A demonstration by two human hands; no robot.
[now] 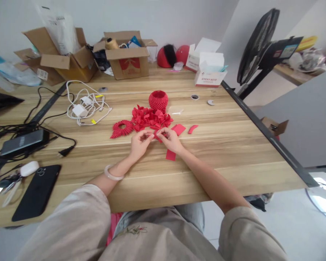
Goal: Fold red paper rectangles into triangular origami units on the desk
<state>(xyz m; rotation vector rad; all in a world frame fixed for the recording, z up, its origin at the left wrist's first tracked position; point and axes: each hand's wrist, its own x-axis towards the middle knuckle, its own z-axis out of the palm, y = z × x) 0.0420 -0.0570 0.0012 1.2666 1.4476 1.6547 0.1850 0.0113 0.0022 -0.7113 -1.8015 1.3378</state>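
Surface: wooden table (220,145), pale grain, seen from above and in front; white wall behind, a black fan (256,45) off the far right corner.
Work in hand: a small red paper piece (158,135) is held between both hands, just above the tabletop, near the table's middle.
Left hand (139,142): fingers curled, tips pinched on the left end of the red paper piece; a pale bangle (112,174) is worn at the wrist.
Right hand (171,139): fingers closed, tips pinched on the right end of the same piece.
Key relation: the piece is bridged between the two sets of fingertips, its long axis judged to run roughly left to right; neither hand is clearly nearer, both are touching it. Fold detail is too small to be told.
Pile: loose folded red units (150,119) are heaped just beyond the fingertips, away from the body.
Ring: a flat red assembled ring (122,128) lies left of the pile, beside the left hand.
Cup form: a red woven cylinder (158,100) stands upright behind the pile.
Spare strips: flat red paper strips (178,128) lie just right of the right hand; one red slip (170,155) lies under the right wrist.
Left margin: white charger cables (84,105), black phone (36,192), cardboard boxes (127,58) at the far edge.
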